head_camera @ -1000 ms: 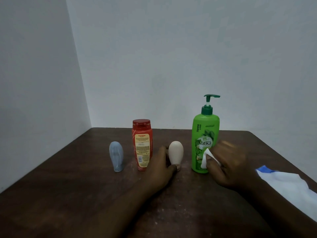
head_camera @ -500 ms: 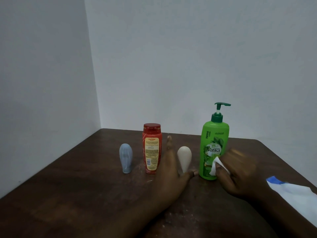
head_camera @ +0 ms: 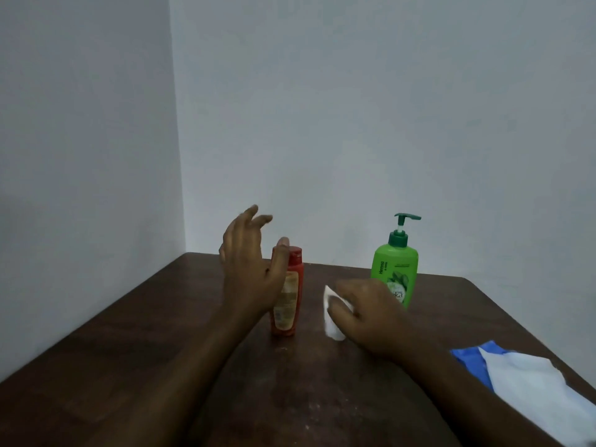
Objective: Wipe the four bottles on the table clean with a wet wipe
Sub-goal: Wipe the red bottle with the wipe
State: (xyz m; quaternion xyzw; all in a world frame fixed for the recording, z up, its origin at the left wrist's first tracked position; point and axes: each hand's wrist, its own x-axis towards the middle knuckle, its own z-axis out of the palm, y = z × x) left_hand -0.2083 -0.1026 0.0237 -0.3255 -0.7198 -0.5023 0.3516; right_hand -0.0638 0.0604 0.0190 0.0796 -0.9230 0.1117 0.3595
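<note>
My left hand (head_camera: 251, 269) is raised with its fingers spread, just left of the upright red bottle (head_camera: 292, 298), and its thumb lies in front of the red cap. My right hand (head_camera: 367, 314) pinches a white wet wipe (head_camera: 332, 317) low over the table, between the red bottle and the green pump bottle (head_camera: 395, 269). The green bottle stands free behind that hand. The grey-blue bottle and the cream bottle are hidden by my hands and the wipe.
The dark wooden table (head_camera: 129, 350) sits in a corner of two pale walls. A blue and white wipe pack (head_camera: 532, 391) lies near the right edge, beside my right forearm.
My left hand rose off the table beside the cream bottle and moved up to the red bottle. My right hand slid left with the wipe, away from the green bottle. The view tilted up.
</note>
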